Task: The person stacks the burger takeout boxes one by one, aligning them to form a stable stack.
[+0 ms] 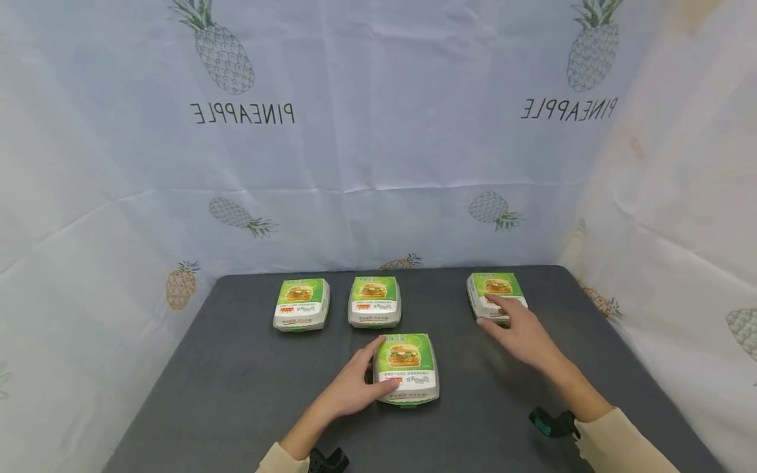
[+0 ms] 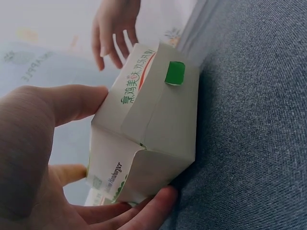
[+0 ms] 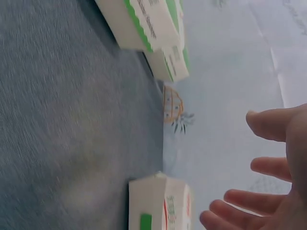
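Observation:
A green-and-white burger box (image 1: 408, 358) with a burger picture sits near the middle of the dark table. My left hand (image 1: 350, 389) grips it from the left, thumb on the near part of the lid. In the left wrist view, the fingertips (image 2: 163, 203) lie along its side and a green tab shows on the carton's front. Over the near right corner of another burger box (image 1: 498, 287), at the back right, my right hand (image 1: 523, 335) reaches with spread fingers. The right wrist view shows a gap between those fingers and that carton (image 3: 149, 203).
Two more burger boxes stand at the back left, one (image 1: 301, 304) further left and one (image 1: 374, 302) behind the gripped one. White pineapple-print cloth (image 1: 367, 151) hangs behind and beside the table (image 1: 236, 394).

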The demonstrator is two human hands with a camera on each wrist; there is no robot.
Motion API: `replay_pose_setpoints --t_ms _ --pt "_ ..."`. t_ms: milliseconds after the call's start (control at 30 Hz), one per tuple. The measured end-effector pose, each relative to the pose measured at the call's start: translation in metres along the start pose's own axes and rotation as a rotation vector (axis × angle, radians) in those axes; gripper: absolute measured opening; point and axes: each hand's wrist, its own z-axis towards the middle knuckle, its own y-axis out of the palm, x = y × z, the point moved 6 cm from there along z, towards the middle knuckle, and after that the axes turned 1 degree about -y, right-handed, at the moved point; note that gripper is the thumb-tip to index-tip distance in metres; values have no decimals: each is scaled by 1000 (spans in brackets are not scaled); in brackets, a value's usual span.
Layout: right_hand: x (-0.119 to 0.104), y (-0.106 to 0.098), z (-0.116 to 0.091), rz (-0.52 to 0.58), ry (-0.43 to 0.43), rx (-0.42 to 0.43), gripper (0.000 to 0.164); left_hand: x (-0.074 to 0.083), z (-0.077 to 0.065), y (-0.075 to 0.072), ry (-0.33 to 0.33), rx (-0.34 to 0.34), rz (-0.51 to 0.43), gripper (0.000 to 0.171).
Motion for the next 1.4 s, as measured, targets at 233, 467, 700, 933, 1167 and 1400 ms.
replay_pose_setpoints --t_ms 233,467,700,933,1167,1400 --pt "15 -16 15 -116 25 73 68 2 0 -3 -20 11 10 89" --pt "44 -22 30 -104 100 94 74 3 3 -1 -12 19 6 90" --pt "78 -19 39 -50 167 72 84 5 2 1 -5 14 5 89" --pt "103 -9 39 42 290 -39 96 5 0 2 -1 8 12 88" --pt "113 2 36 146 329 -83 99 2 -2 1 -11 15 5 88" --pt "115 6 32 181 333 -43 100 2 -3 1 -2 22 10 88"
